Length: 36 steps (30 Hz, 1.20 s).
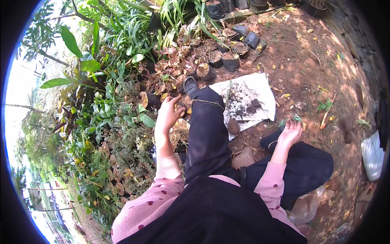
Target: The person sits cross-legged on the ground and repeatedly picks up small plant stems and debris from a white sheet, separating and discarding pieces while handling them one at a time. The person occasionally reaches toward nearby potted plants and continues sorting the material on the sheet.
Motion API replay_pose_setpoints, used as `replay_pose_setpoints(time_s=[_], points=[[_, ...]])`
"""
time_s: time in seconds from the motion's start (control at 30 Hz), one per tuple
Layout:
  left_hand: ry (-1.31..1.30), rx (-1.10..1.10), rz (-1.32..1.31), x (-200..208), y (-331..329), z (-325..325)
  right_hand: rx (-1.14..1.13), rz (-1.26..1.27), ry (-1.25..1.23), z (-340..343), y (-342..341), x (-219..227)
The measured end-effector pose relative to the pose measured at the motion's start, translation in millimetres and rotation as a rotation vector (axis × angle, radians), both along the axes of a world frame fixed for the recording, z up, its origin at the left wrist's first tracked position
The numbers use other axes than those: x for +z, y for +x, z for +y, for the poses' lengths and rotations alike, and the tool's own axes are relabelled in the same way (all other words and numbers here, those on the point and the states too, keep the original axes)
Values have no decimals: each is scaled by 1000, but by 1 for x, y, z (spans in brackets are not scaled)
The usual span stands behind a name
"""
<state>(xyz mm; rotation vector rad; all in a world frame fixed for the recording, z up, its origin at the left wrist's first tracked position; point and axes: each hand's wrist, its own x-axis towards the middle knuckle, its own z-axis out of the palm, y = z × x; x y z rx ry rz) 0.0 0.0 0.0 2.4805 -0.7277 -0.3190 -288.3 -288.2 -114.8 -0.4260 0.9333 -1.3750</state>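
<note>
My left hand (169, 114) is held out beside my raised knee, its thumb and fingers apart. A small dark round object (181, 107) shows close to its fingertips; whether they touch is unclear. My right hand (291, 133) is palm up over my folded leg, fingers loosely extended and nothing visible in the palm. Just past its fingertips is a small green sprig (297, 118); I cannot tell if they touch. A white sheet (262, 87) with dark soil (254, 106) scattered on it lies between the hands. Beside it is a brown rounded lump (233, 127).
Dense green plants (97, 142) crowd the left. Black plant bags (230, 63) stand beyond the sheet. Thin twine (208, 101) loops over my raised knee. A white sack (372, 156) lies far right, near a stone wall (357, 44). A clear plastic bag (304, 208) sits near my right side.
</note>
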Motion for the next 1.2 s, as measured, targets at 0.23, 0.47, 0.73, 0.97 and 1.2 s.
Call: replay_pose_setpoints(time_s=[0.23, 0.47, 0.73, 0.97, 1.2], points=[[-3, -11, -258, 13, -18, -3, 155, 32, 9, 10, -4, 18], [-413, -327, 48, 20, -82, -72, 486, 125, -107, 44, 13, 46], [-531, -596, 256, -22, -143, -135, 529, 154, -261, 83, 39, 68], [-390, -416, 569, -41, -130, -142, 585, 141, -186, 68, 58, 49], [-371, -222, 779, -67, -135, -164, 655, 108, -123, 54, 65, 9]])
